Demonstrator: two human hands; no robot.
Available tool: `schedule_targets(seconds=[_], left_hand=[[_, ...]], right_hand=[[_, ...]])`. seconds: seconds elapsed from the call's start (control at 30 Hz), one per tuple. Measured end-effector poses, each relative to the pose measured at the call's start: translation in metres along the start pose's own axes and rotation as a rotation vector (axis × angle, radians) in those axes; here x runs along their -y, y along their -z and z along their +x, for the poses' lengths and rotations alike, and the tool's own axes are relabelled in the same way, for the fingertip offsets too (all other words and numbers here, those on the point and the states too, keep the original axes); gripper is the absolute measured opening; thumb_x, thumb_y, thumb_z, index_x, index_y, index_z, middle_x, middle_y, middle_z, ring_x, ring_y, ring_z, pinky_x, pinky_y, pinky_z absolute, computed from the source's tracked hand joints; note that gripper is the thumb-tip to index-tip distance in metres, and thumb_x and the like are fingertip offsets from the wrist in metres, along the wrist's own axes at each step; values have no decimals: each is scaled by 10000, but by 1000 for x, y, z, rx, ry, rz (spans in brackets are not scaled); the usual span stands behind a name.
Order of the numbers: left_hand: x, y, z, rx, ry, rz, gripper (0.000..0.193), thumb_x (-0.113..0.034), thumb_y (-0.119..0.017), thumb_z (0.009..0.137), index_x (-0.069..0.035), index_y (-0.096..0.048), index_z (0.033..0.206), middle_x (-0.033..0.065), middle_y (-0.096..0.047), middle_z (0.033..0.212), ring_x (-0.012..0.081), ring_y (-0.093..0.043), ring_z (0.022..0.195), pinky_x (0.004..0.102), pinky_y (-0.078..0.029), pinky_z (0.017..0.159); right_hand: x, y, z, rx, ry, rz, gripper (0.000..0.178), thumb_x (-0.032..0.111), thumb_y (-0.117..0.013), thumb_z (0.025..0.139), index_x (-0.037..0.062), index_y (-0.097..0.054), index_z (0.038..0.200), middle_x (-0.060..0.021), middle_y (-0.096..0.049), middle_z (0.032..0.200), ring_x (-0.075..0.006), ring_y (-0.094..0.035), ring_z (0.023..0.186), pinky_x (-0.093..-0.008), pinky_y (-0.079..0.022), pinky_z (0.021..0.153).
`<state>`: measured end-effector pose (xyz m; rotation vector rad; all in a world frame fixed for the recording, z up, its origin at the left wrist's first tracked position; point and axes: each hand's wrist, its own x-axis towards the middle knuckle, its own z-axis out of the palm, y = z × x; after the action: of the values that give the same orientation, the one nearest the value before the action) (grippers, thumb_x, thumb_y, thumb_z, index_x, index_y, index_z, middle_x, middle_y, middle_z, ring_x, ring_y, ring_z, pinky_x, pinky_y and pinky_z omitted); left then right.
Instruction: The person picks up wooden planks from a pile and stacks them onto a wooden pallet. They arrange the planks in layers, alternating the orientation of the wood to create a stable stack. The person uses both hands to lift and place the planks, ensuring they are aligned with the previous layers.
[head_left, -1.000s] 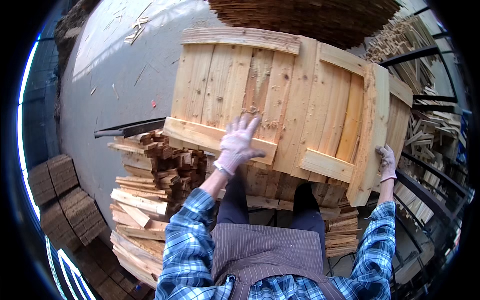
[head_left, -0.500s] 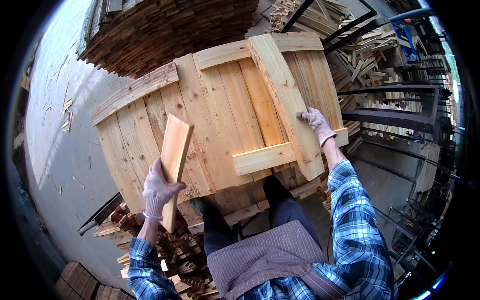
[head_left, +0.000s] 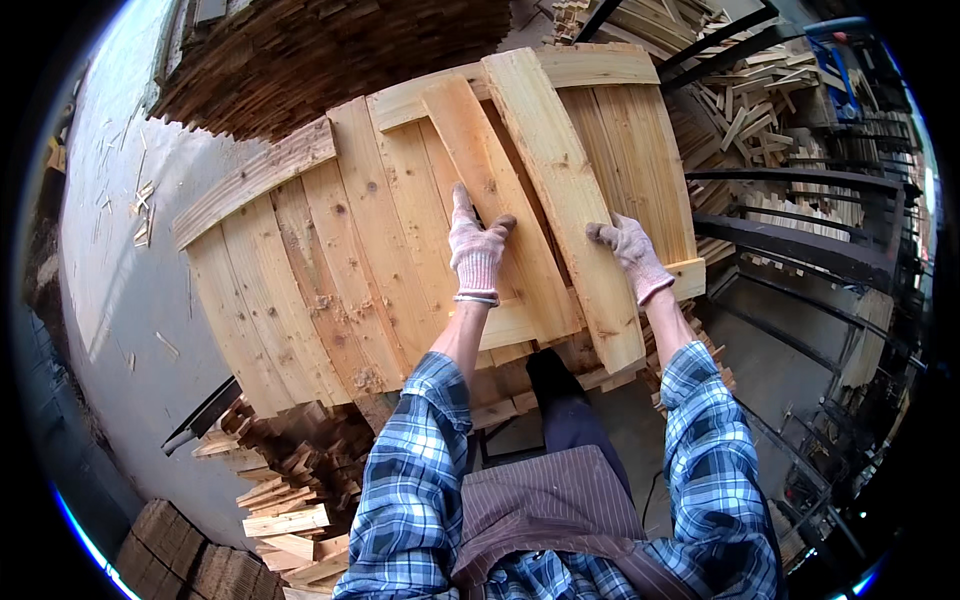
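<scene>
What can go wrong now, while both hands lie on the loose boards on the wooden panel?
The left hand presses a loose board lying slanted on the wooden panel; it may slide. The right hand sits beside a second board, so fingers could get pinched. Scrap wood below might cause tripping.

A woodworking yard or pallet workshop — stacked lumber (head_left: 330,60), heaps of offcuts (head_left: 290,470), a slatted wooden panel (head_left: 400,240), metal racks (head_left: 800,240) and a chip-strewn concrete floor (head_left: 130,270).
</scene>
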<state>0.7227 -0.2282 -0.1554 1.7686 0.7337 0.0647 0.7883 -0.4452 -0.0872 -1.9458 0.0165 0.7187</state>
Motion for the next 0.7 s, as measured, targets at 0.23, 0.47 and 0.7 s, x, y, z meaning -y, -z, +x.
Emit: schedule_targets(seconds=[0.23, 0.47, 0.7], left_hand=[[0, 20, 5, 129, 125, -63, 843, -40, -761, 727, -40, -313, 1441, 230, -492, 1345, 260, -517, 1207, 296, -432, 973], [-7, 50, 1, -58, 106, 72, 718, -129, -761, 745, -69, -428, 1378, 194, -586, 1198, 272, -618, 1003, 340, -511, 866], [-4, 263, 141, -181, 24, 1265, 1141, -473, -803, 629, -198, -128, 1507, 129, -165, 1550, 336, -237, 1401, 397, -302, 1126]], right_hand=[[0, -32, -4, -31, -74, 66, 253, 212, -610, 869, -22, -663, 953, -48, -611, 730, -117, -540, 677, -262, -462, 640], [22, -41, -4, -254, 114, -605, 641, 244, -749, 775, 73, -482, 1331, -228, -605, 1072, -284, -656, 800, -329, -544, 689], [67, -94, 0, -290, -102, -1107, 1096, 344, -815, 617, 170, -186, 1497, -210, -441, 1096, -347, -574, 871, -417, -546, 706]])
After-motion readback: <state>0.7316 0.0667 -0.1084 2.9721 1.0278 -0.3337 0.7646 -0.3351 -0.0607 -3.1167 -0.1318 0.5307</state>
